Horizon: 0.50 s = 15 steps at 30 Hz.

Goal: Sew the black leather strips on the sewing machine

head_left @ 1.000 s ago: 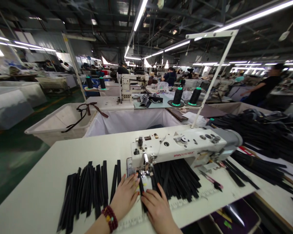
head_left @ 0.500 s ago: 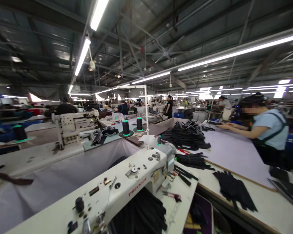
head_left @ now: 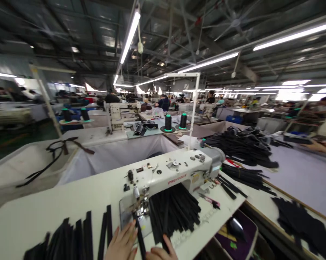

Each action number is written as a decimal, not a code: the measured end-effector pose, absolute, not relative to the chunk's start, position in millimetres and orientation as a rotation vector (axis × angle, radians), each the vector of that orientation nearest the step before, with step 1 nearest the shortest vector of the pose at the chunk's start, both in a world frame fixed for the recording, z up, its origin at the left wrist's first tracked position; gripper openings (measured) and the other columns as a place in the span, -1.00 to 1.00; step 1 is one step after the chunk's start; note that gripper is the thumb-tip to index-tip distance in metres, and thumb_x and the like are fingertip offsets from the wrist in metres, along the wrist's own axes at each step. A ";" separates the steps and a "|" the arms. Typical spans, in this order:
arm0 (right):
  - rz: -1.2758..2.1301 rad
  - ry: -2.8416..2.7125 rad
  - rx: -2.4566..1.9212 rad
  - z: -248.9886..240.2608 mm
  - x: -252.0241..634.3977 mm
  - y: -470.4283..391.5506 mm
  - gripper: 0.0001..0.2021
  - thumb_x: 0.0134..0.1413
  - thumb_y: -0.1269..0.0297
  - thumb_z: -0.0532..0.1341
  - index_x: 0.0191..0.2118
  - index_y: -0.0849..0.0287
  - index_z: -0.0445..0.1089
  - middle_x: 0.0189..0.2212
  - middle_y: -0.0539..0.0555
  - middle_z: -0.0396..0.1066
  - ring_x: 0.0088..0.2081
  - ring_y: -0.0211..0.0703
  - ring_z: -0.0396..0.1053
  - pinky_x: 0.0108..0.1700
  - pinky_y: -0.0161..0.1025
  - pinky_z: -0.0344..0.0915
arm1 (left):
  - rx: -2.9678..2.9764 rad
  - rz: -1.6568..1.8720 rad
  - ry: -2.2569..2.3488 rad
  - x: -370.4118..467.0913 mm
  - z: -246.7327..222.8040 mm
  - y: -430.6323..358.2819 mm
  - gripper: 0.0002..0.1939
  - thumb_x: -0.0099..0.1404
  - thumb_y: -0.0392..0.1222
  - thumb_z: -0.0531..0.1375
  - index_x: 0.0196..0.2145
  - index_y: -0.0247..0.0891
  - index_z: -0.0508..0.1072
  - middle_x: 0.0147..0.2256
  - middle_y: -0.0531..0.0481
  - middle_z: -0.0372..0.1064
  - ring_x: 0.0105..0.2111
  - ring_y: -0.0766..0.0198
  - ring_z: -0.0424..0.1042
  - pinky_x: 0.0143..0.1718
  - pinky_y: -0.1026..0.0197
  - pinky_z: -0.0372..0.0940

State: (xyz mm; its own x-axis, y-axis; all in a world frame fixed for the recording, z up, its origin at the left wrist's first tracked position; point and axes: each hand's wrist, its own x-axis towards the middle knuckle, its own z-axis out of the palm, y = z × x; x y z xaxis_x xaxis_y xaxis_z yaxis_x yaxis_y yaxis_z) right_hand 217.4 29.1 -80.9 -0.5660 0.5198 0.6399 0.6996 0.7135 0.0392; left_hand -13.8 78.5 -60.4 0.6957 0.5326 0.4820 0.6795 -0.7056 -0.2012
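A white sewing machine (head_left: 165, 173) stands on the pale table (head_left: 43, 213). My left hand (head_left: 121, 242) lies flat on the table just left of the needle, fingers spread. My right hand (head_left: 160, 252) shows only partly at the bottom edge. Both press a narrow black strip (head_left: 140, 239) that runs under the presser foot (head_left: 140, 210). A pile of black strips (head_left: 174, 211) lies under the machine arm to the right. More black strips (head_left: 71, 238) are fanned out to the left of my hands.
A white fabric bin (head_left: 111, 153) sits behind the machine. Two black thread cones (head_left: 175, 122) stand beyond it. Heaps of black pieces (head_left: 239, 144) cover the long table at right, where another person's hand (head_left: 318, 146) rests. Other workers and machines fill the hall.
The view swung up and right, losing my hands, then came back down to the machine. My hands are back at the needle on the black strip, much as a second ago.
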 end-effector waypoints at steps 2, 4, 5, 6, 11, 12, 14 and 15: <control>-0.436 -2.194 -0.825 -84.2 216.1 26.8 -0.88 0.26 0.24 0.23 -0.33 0.08 0.44 -0.34 -0.11 0.55 -0.29 -0.24 0.43 0.41 0.08 -0.26 | -2.584 -0.537 -1.082 -7.7 -49.2 71.2 -0.55 0.33 -0.22 0.14 0.17 -0.19 0.38 0.18 -0.07 0.39 0.12 0.11 0.40 0.11 0.04 0.34; -0.356 -2.173 -0.826 -75.0 220.3 22.8 -0.83 0.28 0.15 0.20 -0.23 0.12 0.44 -0.23 -0.04 0.56 -0.17 -0.18 0.44 0.41 0.09 -0.48 | -2.656 -0.501 -1.234 -0.9 -41.0 66.8 -0.55 0.33 -0.25 0.14 0.17 -0.21 0.37 0.19 -0.10 0.37 0.15 0.07 0.37 0.18 -0.08 0.29; -0.297 -2.208 -0.845 -67.2 223.5 21.2 -0.82 0.29 0.15 0.19 -0.18 0.13 0.44 -0.20 -0.03 0.56 -0.13 -0.17 0.43 0.41 0.07 -0.54 | -2.680 -0.482 -1.306 1.9 -38.3 65.9 -0.55 0.33 -0.26 0.14 0.17 -0.21 0.36 0.20 -0.12 0.36 0.16 0.05 0.36 0.20 -0.13 0.26; -0.246 -2.256 -0.861 -58.7 226.6 20.1 -0.83 0.29 0.19 0.18 -0.13 0.14 0.43 -0.16 -0.01 0.55 -0.10 -0.17 0.42 0.40 0.04 -0.58 | -2.702 -0.463 -1.365 4.0 -36.5 65.7 -0.55 0.32 -0.26 0.15 0.17 -0.22 0.36 0.20 -0.14 0.34 0.18 0.03 0.34 0.21 -0.18 0.24; -0.087 -2.364 -0.909 -35.3 229.3 23.6 -0.81 0.28 0.28 0.19 -0.02 0.12 0.40 -0.11 0.01 0.53 0.00 -0.16 0.39 0.40 0.00 -0.61 | -2.748 -0.396 -1.467 5.2 -34.9 72.5 -0.53 0.29 -0.30 0.15 0.17 -0.28 0.36 0.24 -0.20 0.29 0.21 -0.04 0.29 0.20 -0.29 0.23; -0.070 -2.350 -0.924 -36.2 227.2 25.9 -0.81 0.28 0.26 0.21 -0.03 0.12 0.40 -0.12 0.02 0.53 -0.01 -0.15 0.40 0.40 0.01 -0.59 | -2.748 -0.396 -1.460 4.4 -35.6 74.8 -0.53 0.30 -0.30 0.14 0.16 -0.29 0.36 0.23 -0.21 0.29 0.21 -0.05 0.29 0.19 -0.29 0.24; -0.046 -2.330 -0.958 -40.6 222.6 31.5 -0.81 0.26 0.24 0.23 -0.04 0.12 0.41 -0.13 0.02 0.53 -0.01 -0.14 0.40 0.41 0.03 -0.54 | -2.741 -0.410 -1.443 2.8 -37.9 79.5 -0.54 0.31 -0.30 0.13 0.16 -0.31 0.36 0.22 -0.22 0.31 0.21 -0.05 0.30 0.19 -0.30 0.25; -0.040 -2.330 -0.974 -42.8 220.6 34.7 -0.81 0.26 0.26 0.23 -0.04 0.12 0.42 -0.14 0.03 0.53 -0.02 -0.14 0.40 0.41 0.05 -0.51 | -2.735 -0.420 -1.433 2.1 -39.6 81.7 -0.54 0.31 -0.29 0.13 0.16 -0.31 0.36 0.22 -0.23 0.31 0.21 -0.06 0.30 0.18 -0.29 0.26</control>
State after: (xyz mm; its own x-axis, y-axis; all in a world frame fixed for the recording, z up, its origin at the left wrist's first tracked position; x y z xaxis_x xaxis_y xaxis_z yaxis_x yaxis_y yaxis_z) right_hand 220.6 34.7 -42.8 -0.5458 0.6372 0.5441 0.6556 0.7292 -0.1963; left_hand 2.1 81.7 -39.6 0.5408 0.8036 0.2484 0.8105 -0.5769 0.1019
